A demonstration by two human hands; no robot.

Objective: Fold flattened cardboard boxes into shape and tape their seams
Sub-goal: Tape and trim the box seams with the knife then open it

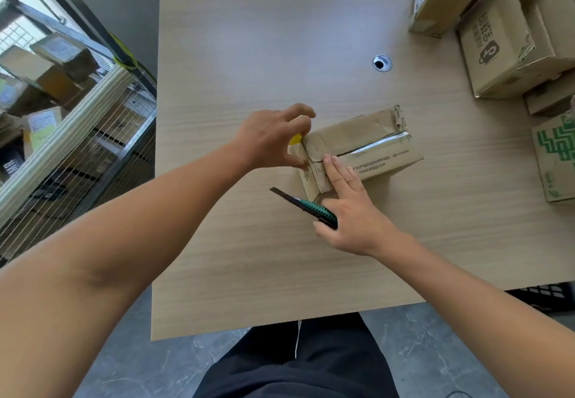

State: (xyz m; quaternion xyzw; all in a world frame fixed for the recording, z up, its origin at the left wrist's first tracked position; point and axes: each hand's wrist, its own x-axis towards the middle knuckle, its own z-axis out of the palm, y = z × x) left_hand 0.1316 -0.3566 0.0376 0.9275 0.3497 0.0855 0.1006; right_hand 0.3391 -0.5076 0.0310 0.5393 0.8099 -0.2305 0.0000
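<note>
A small folded cardboard box (373, 139) lies on the wooden table (249, 55), with shiny clear tape along its top seam. My left hand (273, 137) grips a tape roll (295, 140) at the box's left end; only a bit of its yellow core shows. My right hand (351, 211) holds a green and black utility knife (314, 207), blade pointing left. Its index and middle fingers lie straight and press the tape onto the box's near left corner.
Several folded cardboard boxes (504, 39) are stacked at the table's far right, and one with green print (557, 155) sits at the right edge. A cable grommet (382, 63) is set in the tabletop. A wire shelf (77, 117) with parcels stands to the left.
</note>
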